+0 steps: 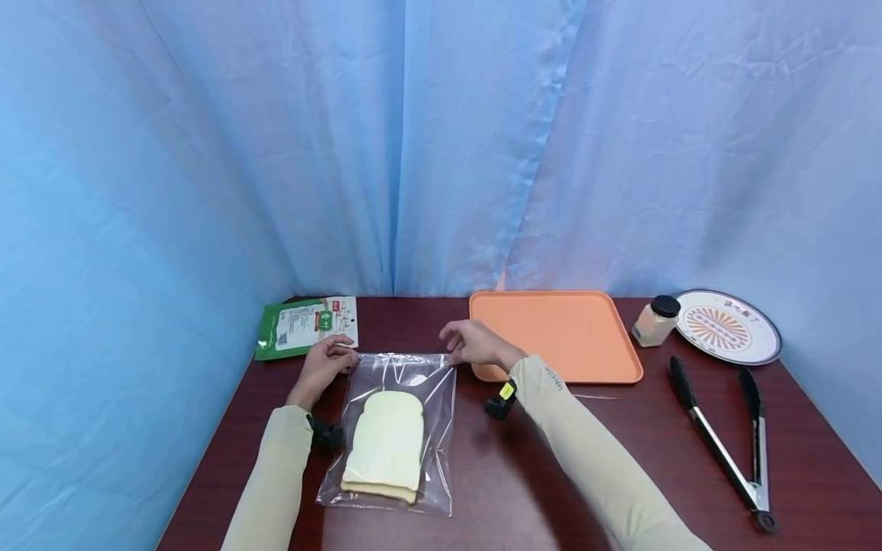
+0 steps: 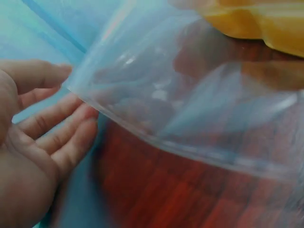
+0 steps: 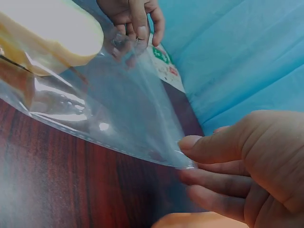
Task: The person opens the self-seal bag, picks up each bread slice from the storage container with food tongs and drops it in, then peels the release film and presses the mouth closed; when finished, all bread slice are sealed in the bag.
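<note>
A clear plastic bag (image 1: 439, 428) lies on the table with a stack of bread slices (image 1: 387, 440) inside it. At its far left corner my left hand (image 1: 328, 366) pinches the film; the left wrist view has the thumb and fingers at the bag's corner. My right hand (image 1: 475, 343) grips the far right corner, where the thumb (image 3: 192, 143) and fingers close on the edge. Between the two hands the bag's top edge is stretched fairly straight. The bread's crust shows yellow-brown along its near side.
A green and white packet (image 1: 296, 329) lies beyond my left hand. Behind my right forearm is an orange tray (image 1: 558, 329). Farther right stand a black-lidded jar (image 1: 654, 321), a patterned white plate (image 1: 720, 325) and spread tongs (image 1: 723, 451). Blue curtains (image 1: 448, 153) border the table.
</note>
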### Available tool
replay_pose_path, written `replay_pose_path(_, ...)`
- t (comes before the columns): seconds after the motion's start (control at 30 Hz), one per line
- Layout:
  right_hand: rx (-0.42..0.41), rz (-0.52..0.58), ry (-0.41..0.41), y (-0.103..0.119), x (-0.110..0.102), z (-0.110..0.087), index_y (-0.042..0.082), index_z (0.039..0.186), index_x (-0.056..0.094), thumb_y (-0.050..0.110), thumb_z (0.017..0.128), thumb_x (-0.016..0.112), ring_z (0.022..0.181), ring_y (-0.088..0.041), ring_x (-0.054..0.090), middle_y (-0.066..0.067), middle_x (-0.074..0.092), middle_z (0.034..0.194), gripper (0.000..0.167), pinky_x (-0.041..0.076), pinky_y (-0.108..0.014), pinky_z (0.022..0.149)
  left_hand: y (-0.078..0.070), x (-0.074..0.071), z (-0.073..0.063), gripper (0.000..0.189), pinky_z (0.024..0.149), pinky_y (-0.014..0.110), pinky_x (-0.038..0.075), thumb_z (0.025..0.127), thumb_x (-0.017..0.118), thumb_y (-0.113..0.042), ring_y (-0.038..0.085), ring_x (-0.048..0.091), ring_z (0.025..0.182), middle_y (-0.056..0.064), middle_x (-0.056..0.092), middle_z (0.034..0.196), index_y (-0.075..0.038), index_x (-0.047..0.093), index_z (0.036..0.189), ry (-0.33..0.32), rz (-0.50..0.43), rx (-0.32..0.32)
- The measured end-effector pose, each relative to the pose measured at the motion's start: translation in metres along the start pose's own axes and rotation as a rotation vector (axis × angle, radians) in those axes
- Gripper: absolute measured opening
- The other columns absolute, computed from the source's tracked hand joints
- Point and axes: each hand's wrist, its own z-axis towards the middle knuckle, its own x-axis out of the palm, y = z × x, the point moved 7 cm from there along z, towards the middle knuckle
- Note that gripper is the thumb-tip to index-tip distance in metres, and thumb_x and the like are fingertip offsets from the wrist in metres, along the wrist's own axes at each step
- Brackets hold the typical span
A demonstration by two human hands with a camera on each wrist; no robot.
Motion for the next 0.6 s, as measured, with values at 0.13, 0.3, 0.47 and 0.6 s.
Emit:
replay_pose_path(0.13, -0.010, -0.038, -0.025, -0.001, -0.011, -0.006, -0.003, 0.132, 0.057, 0.005, 0.088, 0.073, 0.108, -0.029, 0.068, -0.023, 0.068, 0.118, 0.048, 0.056, -0.037, 0.094, -0.014, -0.006, 0.001, 0.037, 0.084, 0.037, 0.057, 0.096, 0.065, -0.012, 0.026, 0.068, 0.098, 0.024, 0.067, 0.119, 0.001, 0.058, 0.130, -0.046, 0.215, 0.005)
replay_pose_path(0.3, -0.024, -0.145, -0.086, -0.007, -0.035, -0.029, 0.000, 0.135, 0.055, 0.012, 0.092, 0.069, 0.114, -0.032, 0.065, -0.022, 0.067, 0.123, 0.046, 0.053, -0.044, 0.098, -0.039, -0.012, -0.004, 0.044, 0.099, 0.054, 0.050, 0.096, 0.061, -0.018, 0.042, 0.061, 0.118, 0.028, 0.060, 0.132, 0.001, 0.054, 0.135, -0.064, 0.457, 0.028)
replay_pose_path(0.47, 0.013, -0.197, -0.135, -0.022, -0.054, -0.066, 0.003, 0.141, 0.051, 0.017, 0.095, 0.067, 0.123, -0.034, 0.061, -0.020, 0.062, 0.135, 0.050, 0.051, -0.049, 0.101, -0.059, -0.015, -0.024, 0.051, 0.107, 0.059, 0.044, 0.100, 0.057, -0.025, 0.045, 0.052, 0.130, 0.028, 0.051, 0.145, 0.002, 0.047, 0.143, -0.063, 0.602, 0.050)
replay_pose_path(0.6, 0.059, -0.225, -0.174, -0.033, -0.065, -0.100, 0.004, 0.144, 0.048, 0.021, 0.097, 0.066, 0.131, -0.037, 0.056, -0.020, 0.056, 0.143, 0.053, 0.048, -0.054, 0.104, -0.077, -0.013, -0.045, 0.057, 0.112, 0.061, 0.038, 0.102, 0.054, -0.030, 0.047, 0.045, 0.137, 0.029, 0.046, 0.149, 0.003, 0.043, 0.147, -0.076, 0.698, 0.125)
